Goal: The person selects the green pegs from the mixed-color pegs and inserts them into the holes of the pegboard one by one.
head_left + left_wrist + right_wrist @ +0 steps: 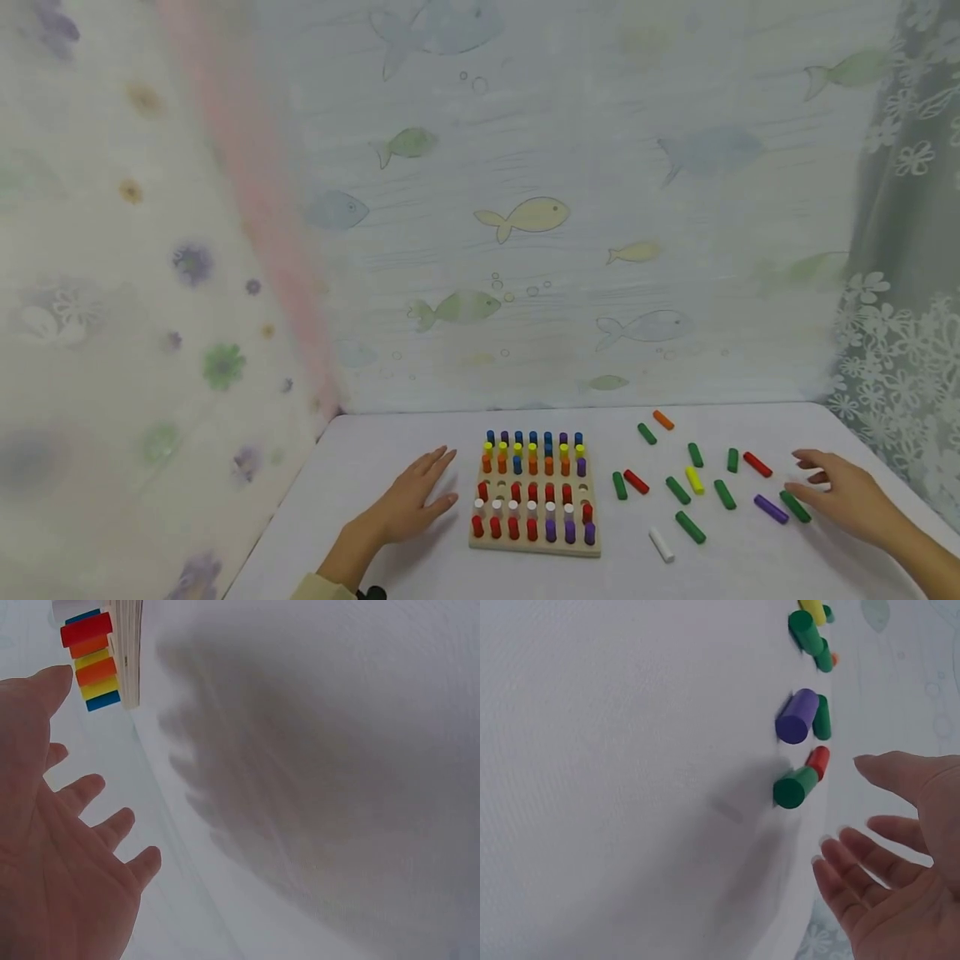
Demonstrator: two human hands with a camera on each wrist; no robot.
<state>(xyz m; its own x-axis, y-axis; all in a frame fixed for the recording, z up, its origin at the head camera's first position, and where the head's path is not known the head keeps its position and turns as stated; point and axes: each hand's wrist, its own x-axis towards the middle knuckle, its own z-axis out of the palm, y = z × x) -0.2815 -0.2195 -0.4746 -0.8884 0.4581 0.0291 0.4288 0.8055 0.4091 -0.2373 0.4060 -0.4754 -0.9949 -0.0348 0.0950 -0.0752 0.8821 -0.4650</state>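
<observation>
From where I stand, the left hand (411, 502) is over the tabletop (420, 575), fingers spread, just left of a wooden pegboard (536, 549) set with rows of coloured pegs. To the board's right, more pegs lie loose, a white peg (662, 546) nearest and an orange peg (663, 420) farthest. The right hand (847, 493), fingers loosely apart, hovers by a green peg (793, 505), right of a purple peg (771, 509).

A white-topped table (360, 450) is backed by a pale fish-patterned backdrop (585, 275), flanked on the left by a flower-patterned sheet (127, 317) and on the right by white floral lace (907, 342).
</observation>
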